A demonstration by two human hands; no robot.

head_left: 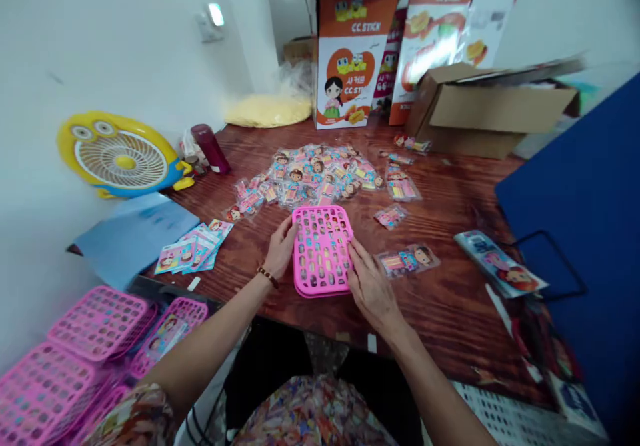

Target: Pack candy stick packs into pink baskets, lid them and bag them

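Observation:
A pink perforated plastic basket (321,251) lies upside down on the brown wooden table (450,306) in front of me. My left hand (281,247) grips its left edge with the fingers curled on the rim. My right hand (369,285) holds its right edge, fingers pressed along the side. Behind the basket lies a heap of small clear candy packets (320,174) with cartoon faces. Loose packets (407,260) lie to the right of the basket.
Stacked pink baskets (75,359) sit low at the left. Printed cards (193,247) and a blue sheet (135,233) lie left of the basket, by a yellow fan (120,156). Cardboard boxes (480,109) and CC Stick cartons (350,59) stand at the back. A blue panel (585,233) is at the right.

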